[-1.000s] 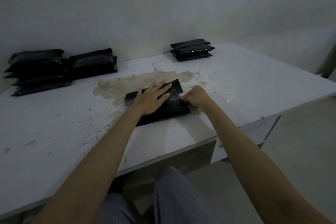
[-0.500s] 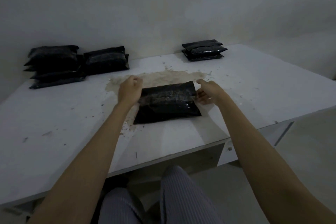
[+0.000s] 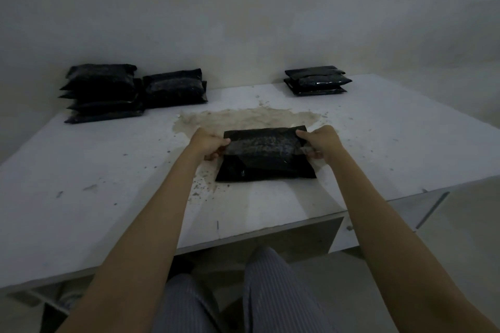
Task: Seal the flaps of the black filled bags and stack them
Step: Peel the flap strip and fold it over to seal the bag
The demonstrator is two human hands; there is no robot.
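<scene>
- Table [image 3: 392, 143]: white, matte slab top, scuffed, speckled with dark grit. Near edge runs diagonally, lower at the left. Open bay beneath, pale panel at the right.
- Tan patch [image 3: 243, 117]: dusty, irregular stain or spill at table centre, crumbs trailing toward 7 o'clock of it.
- Room: dim, plain grey-white wall behind the table, pale floor at lower right.
- Black bag [image 3: 266, 155]: flat rectangular pouch, glossy film, lumpy granular fill showing through. Lies on the table at centre, far edge overlapping the tan patch.
- Left hand [image 3: 209, 143]: at 9 o'clock of the bag, fingers curled round its left end, thumb on top.
- Right hand [image 3: 320, 142]: at 3 o'clock of the bag, fingers curled round the right end, thumb on top.
- Tall stack [image 3: 101, 93]: black filled bags, piled several high, at 10 o'clock on the table, against the wall.
- Short pile [image 3: 174, 88]: same bags, touching the tall stack's right side.
- Right stack [image 3: 316, 80]: a few flatter, shinier bags at 1 o'clock, well apart from the others.
- Striped trousers [image 3: 273, 295]: grey, fine pinstripe, knees below the table edge.
</scene>
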